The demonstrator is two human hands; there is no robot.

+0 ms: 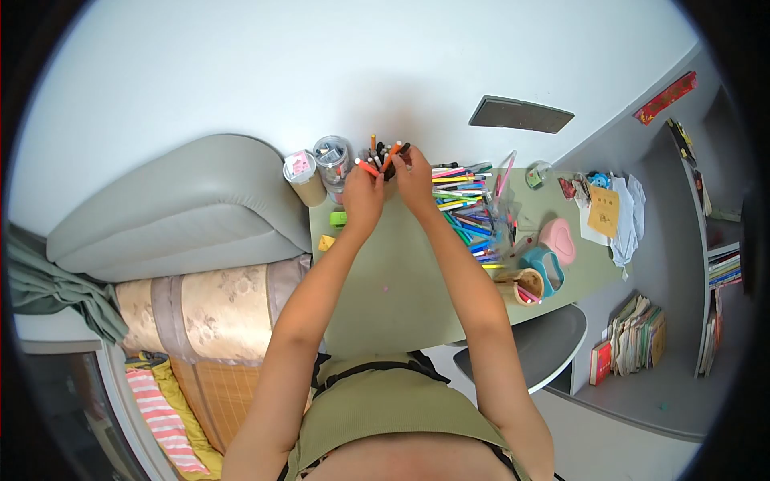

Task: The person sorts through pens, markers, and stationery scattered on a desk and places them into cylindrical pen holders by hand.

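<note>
At the back of the green table, my left hand is closed on an orange-red pen. Beside it my right hand has its fingers closed round an orange pen, with a dark-tipped pen at the fingertips. Both hands are at a dark holder with several pens standing in it, partly hidden behind the fingers. Right of my right hand lies a wide pile of coloured pens.
A clear jar and a lidded canister stand at the left. Toward the right are a pen cup, a blue container, a pink heart-shaped item, papers and a bookshelf.
</note>
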